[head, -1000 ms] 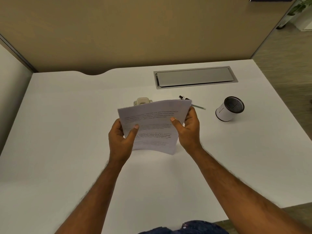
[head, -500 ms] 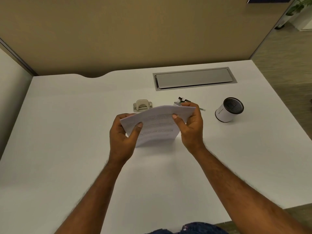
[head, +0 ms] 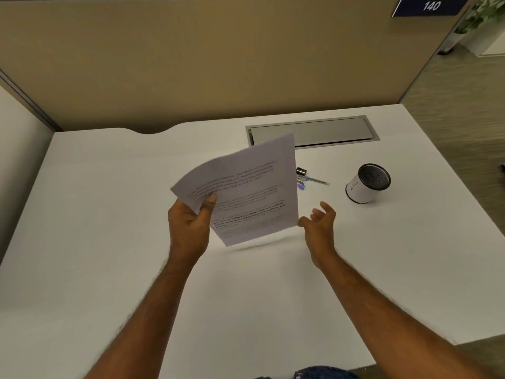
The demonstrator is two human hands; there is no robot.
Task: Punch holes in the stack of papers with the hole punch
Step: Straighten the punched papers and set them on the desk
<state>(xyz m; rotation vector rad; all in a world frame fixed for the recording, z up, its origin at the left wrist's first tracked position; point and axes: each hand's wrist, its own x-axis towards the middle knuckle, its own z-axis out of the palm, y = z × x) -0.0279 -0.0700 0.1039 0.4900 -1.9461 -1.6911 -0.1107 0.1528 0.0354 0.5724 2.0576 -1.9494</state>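
Left hand pinching the stack of white printed paper sheets at its near-left corner, thumb on top; stack raised and tilted above the middle of the white desk, probably for squaring before punching. Right hand spread, fingers loosely curled, grasping nothing, just beside the stack's right edge. Hole punch hidden, presumably behind the sheets.

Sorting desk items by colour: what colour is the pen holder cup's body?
White body with a black mesh inside, on the pen holder cup; head view.
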